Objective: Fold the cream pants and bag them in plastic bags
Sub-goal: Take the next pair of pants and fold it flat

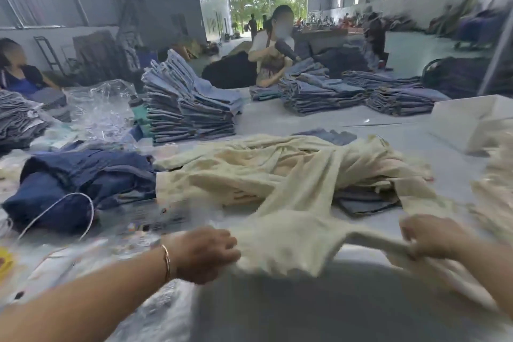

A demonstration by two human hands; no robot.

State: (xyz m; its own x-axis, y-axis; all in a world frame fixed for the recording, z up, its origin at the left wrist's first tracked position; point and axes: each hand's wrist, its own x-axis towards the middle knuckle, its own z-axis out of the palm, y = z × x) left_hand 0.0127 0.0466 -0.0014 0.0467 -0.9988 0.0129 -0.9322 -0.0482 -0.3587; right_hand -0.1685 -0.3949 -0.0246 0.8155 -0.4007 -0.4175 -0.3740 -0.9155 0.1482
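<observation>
My left hand (204, 254) sits low and left of centre, fingers curled around one edge of a pair of cream pants (291, 241). A thin metal bangle (166, 262) circles that wrist. My right hand (429, 236) is at the right, fingers closed on the opposite edge of the same cream pants, so the fabric hangs stretched between both hands just above the near edge of the grey desk (319, 308). The picture is blurred around both hands.

From my grip the cream cloth runs back and up onto a loose heap of cream pants (277, 166) lying across the middle of the desk. A dark folded garment (366, 200) pokes out from under the right side of that heap. To the left, touching the heap, lies a crumpled pile of dark blue jeans (77, 183), with a thin white cord (69, 203) looping over its front. Clear plastic bags (102, 108) are bunched further back on the left.

Behind them stands a tall stack of folded light blue jeans (191, 108), and lower stacks of folded jeans (322, 94) sit to the right. A white box (472, 122) rests at the right edge. A person in a white top (270, 50) stands at the far side of the desk, and another person (16, 69) sits at far left.
</observation>
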